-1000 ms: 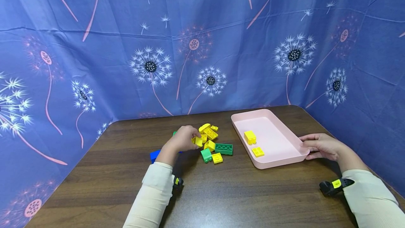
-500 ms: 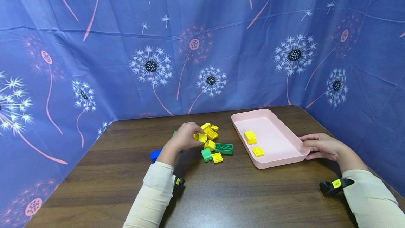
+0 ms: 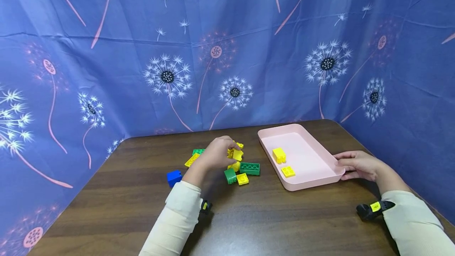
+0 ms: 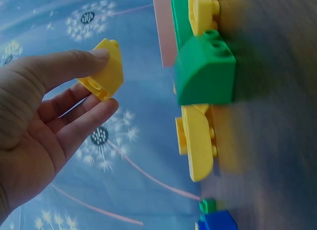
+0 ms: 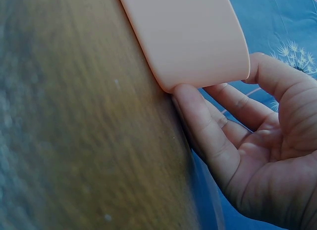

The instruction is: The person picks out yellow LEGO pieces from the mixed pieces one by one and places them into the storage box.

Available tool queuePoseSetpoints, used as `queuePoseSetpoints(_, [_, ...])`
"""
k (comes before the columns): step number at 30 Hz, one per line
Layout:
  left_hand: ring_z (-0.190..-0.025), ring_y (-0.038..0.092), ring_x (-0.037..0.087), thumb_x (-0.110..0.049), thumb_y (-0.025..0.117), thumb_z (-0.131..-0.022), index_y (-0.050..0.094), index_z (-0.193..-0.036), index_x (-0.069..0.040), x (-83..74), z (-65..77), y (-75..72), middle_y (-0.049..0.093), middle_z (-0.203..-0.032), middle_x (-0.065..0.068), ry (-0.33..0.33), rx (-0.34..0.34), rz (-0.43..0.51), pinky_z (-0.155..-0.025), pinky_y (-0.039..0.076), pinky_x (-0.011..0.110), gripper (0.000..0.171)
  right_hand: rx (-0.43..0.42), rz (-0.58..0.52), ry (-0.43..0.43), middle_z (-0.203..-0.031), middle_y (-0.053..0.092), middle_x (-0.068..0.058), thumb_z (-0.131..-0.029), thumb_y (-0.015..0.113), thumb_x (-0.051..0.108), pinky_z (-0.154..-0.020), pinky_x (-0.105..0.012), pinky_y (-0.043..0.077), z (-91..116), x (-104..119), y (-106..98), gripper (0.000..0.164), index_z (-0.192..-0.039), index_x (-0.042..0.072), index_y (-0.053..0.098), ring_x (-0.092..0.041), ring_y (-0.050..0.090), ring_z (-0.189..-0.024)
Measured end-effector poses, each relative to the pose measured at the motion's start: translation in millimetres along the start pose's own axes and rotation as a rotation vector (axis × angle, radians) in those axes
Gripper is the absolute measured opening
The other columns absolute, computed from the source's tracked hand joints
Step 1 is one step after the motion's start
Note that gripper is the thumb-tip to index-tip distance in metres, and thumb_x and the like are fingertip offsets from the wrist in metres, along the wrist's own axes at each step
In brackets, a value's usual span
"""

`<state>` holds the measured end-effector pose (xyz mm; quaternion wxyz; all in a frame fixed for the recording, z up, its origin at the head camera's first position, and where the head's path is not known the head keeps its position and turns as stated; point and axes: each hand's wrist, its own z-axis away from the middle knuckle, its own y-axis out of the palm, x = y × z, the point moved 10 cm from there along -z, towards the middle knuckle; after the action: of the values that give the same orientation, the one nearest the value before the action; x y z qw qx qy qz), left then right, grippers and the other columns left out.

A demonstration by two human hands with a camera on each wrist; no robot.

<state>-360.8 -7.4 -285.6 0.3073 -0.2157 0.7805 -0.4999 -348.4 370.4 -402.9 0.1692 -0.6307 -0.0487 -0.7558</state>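
Fingers of the left hand (image 3: 215,155) pinch a yellow block (image 4: 114,70), thumb on its near face, held above the surface (image 3: 249,224) by the loose pile. The head view hides much of it; can't tell whether it touches pieces behind. Judged light, stiff, slightly slick, hardly fragile; best taken across opposite flat sides, off the studs. Right hand (image 3: 360,166) holds the pink tray (image 3: 302,145) at its near right corner; wall probably rigid, rim a sound grip.
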Motion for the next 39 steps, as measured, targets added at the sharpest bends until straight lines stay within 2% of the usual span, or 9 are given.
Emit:
queuePoseSetpoints(3, [-0.093, 0.058, 0.015, -0.011, 0.083, -0.076, 0.074, -0.108, -0.008, -8.9, -6.3, 2.8, 0.066, -0.103, 0.001, 0.015, 0.010, 0.005, -0.083, 0.050, 0.026, 0.032, -0.002, -0.005, -0.003, -0.100, 0.067, -0.004, -0.093, 0.058, 0.006, -0.074, -0.042, 0.058, 0, 0, 0, 0.028, -0.119, -0.003, 0.064, -0.021, 0.068, -0.084])
queuePoseSetpoints(6, [-0.092, 0.057, 0.015, -0.012, 0.083, -0.077, 0.074, -0.107, -0.008, -19.5, -13.4, 5.6, 0.065, -0.101, 0.001, 0.034, 0.014, 0.012, -0.081, 0.049, 0.025, 0.031, -0.004, -0.016, -0.004, -0.099, 0.067, -0.004, -0.093, 0.058, 0.006, -0.074, -0.042, 0.058, 1, 0, 0, 0.023, -0.113, 0.008, 0.069, -0.021, 0.068, -0.084])
queuePoseSetpoints(9, [-0.092, 0.058, 0.018, -0.012, 0.083, -0.077, 0.074, -0.107, -0.008, -30.2, -20.5, 10.0, 0.065, -0.100, 0.002, 0.054, 0.016, 0.022, -0.079, 0.048, 0.024, 0.032, 0.000, -0.021, -0.006, -0.098, 0.067, -0.004, -0.093, 0.058, 0.006, -0.073, -0.041, 0.058, 1, -1, 0, 0.022, -0.110, 0.013, 0.070, -0.021, 0.068, -0.083])
queuePoseSetpoints(13, [-0.090, 0.059, 0.022, -0.014, 0.084, -0.076, 0.075, -0.107, -0.009, -40.1, -29.6, 17.4, 0.066, -0.099, 0.001, 0.062, 0.018, 0.047, -0.073, 0.047, 0.021, 0.033, 0.006, -0.025, -0.006, -0.099, 0.068, -0.004, -0.093, 0.059, 0.006, -0.073, -0.042, 0.058, 1, -1, 0, 0.022, -0.112, 0.011, 0.070, -0.021, 0.068, -0.083])
queuePoseSetpoints(20, [-0.079, 0.051, 0.009, -0.017, 0.084, -0.077, 0.075, -0.109, -0.012, -52.4, -45.6, 31.8, 0.062, -0.094, -0.006, 0.058, 0.055, 0.081, -0.065, 0.044, 0.015, 0.034, 0.002, -0.020, -0.009, -0.098, 0.067, -0.005, -0.092, 0.059, 0.006, -0.073, -0.042, 0.058, 0, -1, -1, 0.022, -0.112, 0.010, 0.070, -0.022, 0.068, -0.083])
queuePoseSetpoints(27, [-0.074, 0.051, 0.009, -0.010, 0.081, -0.076, 0.074, -0.112, -0.009, -72.8, -62.2, 45.7, 0.067, -0.091, -0.005, 0.104, 0.107, 0.096, -0.063, 0.043, 0.016, 0.036, -0.005, 0.000, -0.004, -0.100, 0.067, -0.005, -0.093, 0.059, 0.008, -0.074, -0.042, 0.058, -1, -2, -2, 0.027, -0.118, 0.002, 0.066, -0.021, 0.068, -0.084])
queuePoseSetpoints(35, [-0.085, 0.056, 0.011, -0.009, 0.080, -0.077, 0.074, -0.112, -0.008, -90.1, -74.8, 68.9, 0.069, -0.098, -0.004, 0.139, 0.173, 0.077, -0.072, 0.043, 0.011, 0.036, -0.009, -0.011, -0.003, -0.099, 0.067, -0.004, -0.093, 0.059, 0.007, -0.073, -0.041, 0.058, -1, -3, -4, 0.023, -0.113, 0.010, 0.069, -0.021, 0.068, -0.084])
queuePoseSetpoints(39, [-0.085, 0.055, 0.009, -0.009, 0.080, -0.077, 0.074, -0.112, -0.009, -97.8, -80.7, 79.5, 0.070, -0.102, -0.004, 0.146, 0.193, 0.074, -0.074, 0.042, 0.010, 0.035, -0.013, -0.003, -0.002, -0.100, 0.067, -0.004, -0.093, 0.059, 0.007, -0.073, -0.042, 0.058, 0, -3, -4, 0.026, -0.117, 0.003, 0.066, -0.021, 0.068, -0.084])
